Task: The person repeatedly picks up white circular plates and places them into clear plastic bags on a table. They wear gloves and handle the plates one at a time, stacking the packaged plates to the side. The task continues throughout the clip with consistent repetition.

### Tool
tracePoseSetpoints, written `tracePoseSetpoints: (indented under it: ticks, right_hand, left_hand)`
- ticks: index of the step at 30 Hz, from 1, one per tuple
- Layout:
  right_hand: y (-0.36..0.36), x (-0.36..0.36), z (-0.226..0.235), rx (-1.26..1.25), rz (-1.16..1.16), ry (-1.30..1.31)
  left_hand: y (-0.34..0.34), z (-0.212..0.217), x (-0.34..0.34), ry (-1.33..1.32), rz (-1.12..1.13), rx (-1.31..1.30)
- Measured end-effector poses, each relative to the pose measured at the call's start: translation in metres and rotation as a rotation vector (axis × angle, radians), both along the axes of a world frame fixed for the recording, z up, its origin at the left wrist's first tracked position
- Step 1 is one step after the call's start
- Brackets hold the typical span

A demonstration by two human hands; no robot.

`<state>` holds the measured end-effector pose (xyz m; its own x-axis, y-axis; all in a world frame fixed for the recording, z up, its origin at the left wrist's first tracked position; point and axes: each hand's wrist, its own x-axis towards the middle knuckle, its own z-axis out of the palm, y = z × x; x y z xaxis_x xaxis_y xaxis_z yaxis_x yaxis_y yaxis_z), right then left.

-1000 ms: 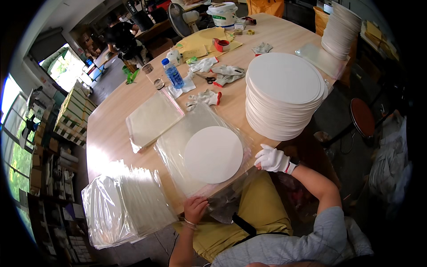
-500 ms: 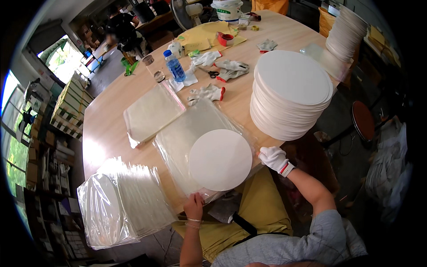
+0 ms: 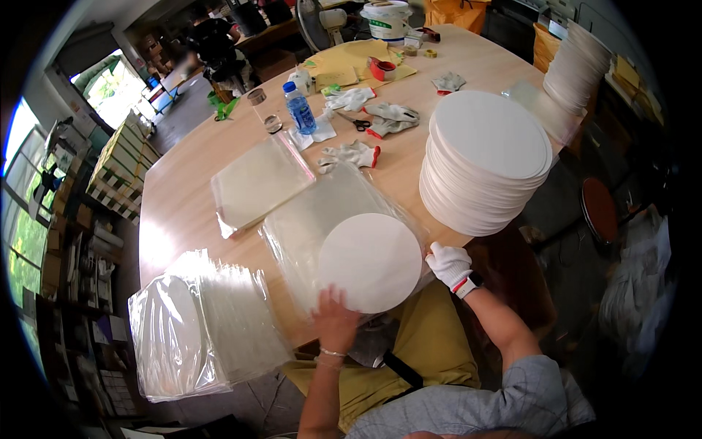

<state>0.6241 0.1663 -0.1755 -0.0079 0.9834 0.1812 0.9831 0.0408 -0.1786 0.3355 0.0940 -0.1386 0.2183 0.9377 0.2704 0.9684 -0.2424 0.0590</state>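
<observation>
A round white disc lies over a stack of clear plastic bags at the table's near edge. My bare left hand is at the disc's lower left rim, fingers stretched out and slightly blurred. My right hand, in a white glove, is closed at the right edge of the bags, just beside the disc. Its fingertips seem to pinch the plastic bag there. Right of the bags stands a tall stack of white discs. To the left lies a pile of bagged discs, shiny and overlapping.
Another stack of clear bags lies farther left. Behind are a blue-capped bottle, work gloves, scissors, a red tape dispenser and yellow paper. A red stool stands at right; a person works far back.
My left hand has let go of the bag's near edge and moved up to the disc's rim, its fingers spreading. The right hand stays at the bag's edge. The whole view has shifted slightly.
</observation>
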Motion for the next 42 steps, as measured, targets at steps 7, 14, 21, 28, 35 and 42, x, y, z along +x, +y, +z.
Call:
tracePoseSetpoints:
  ticks: [7,14,21,28,35,42]
  right_hand:
    - [-0.028,0.03,-0.013,0.027,-0.115,0.362]
    - [-0.038,0.017,-0.016,-0.561,-0.301,1.595]
    - [-0.023,0.05,-0.018,-0.682,-0.192,1.557]
    - [-0.017,0.034,-0.021,-0.45,-0.04,1.078]
    - [-0.048,0.008,0.001,-0.567,0.224,1.883]
    - [-0.059,-0.122,0.109,-0.44,0.576,1.577]
  left_hand:
    - [-0.059,-0.052,-0.017,-0.589,-0.004,0.174]
    - [-0.067,-0.08,0.023,-2.491,0.53,-0.872]
    - [-0.053,-0.054,0.04,-2.134,0.466,-0.61]
    - [-0.044,-0.024,0.044,-2.036,0.098,-0.386]
    - [-0.042,0.032,0.037,-1.858,-0.159,-0.352]
    - [-0.104,0.119,-0.091,-1.61,-0.263,0.234]
